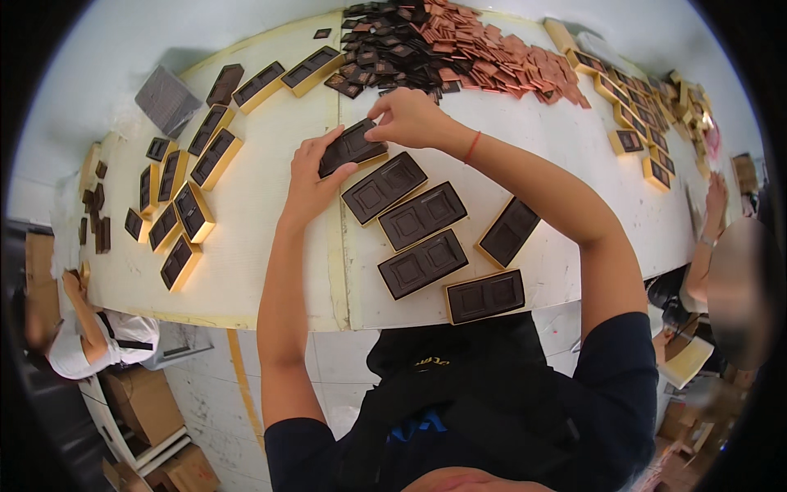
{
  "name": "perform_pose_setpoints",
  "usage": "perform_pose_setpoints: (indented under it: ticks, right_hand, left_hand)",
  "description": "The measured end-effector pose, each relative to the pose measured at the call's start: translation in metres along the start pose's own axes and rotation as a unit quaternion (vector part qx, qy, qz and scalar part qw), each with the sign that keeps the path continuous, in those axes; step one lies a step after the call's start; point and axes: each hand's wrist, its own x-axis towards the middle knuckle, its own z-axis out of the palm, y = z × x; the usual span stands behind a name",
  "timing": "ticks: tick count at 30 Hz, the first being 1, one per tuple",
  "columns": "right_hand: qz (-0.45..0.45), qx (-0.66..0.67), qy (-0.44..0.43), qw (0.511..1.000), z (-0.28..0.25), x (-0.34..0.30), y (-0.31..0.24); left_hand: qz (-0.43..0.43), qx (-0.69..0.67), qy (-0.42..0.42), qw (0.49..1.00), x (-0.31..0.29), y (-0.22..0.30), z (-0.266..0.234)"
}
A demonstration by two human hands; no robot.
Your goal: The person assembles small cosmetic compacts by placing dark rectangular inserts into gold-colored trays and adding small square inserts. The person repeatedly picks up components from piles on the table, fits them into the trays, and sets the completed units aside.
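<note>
A gold box with a dark insert tray lies on the table ahead of me. My left hand grips its left end, thumb on the near side and fingers on the far side. Over the box's right end, the fingertips of my right hand are pinched together; whatever is between them is hidden. Just nearer to me lie more gold boxes with dark two-section trays, among them one box beside the held one and another box below it. A further box sits to the right, under my right forearm.
A large pile of black and copper-coloured square pieces covers the far middle of the table. Gold boxes stand in groups on the left, and others on the right. A grey tray lies far left. People work at both sides.
</note>
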Motion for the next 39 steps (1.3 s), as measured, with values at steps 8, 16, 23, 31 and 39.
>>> perform_pose_setpoints:
  ticks: [8,16,23,31,39]
  right_hand:
    - [0.018,-0.040,-0.053,0.998,0.009,0.010,-0.002]
    - [-0.021,-0.032,-0.059,0.998,0.004,-0.017,0.015]
    - [0.012,-0.016,-0.026,0.999,-0.152,-0.205,0.035]
    - [0.204,-0.069,0.188,0.958,-0.116,-0.366,0.083]
    - [0.021,-0.114,0.192,0.974,-0.121,-0.220,0.075]
  left_hand:
    - [-0.005,-0.032,-0.014,0.999,0.001,-0.002,-0.003]
    - [0.043,-0.010,0.005,0.999,0.005,-0.001,0.004]
    - [-0.062,0.092,0.138,0.984,-0.001,0.009,0.003]
    - [-0.009,0.200,0.154,0.968,-0.002,0.009,-0.009]
    - [0.084,0.049,-0.063,0.993,-0.023,0.098,0.001]
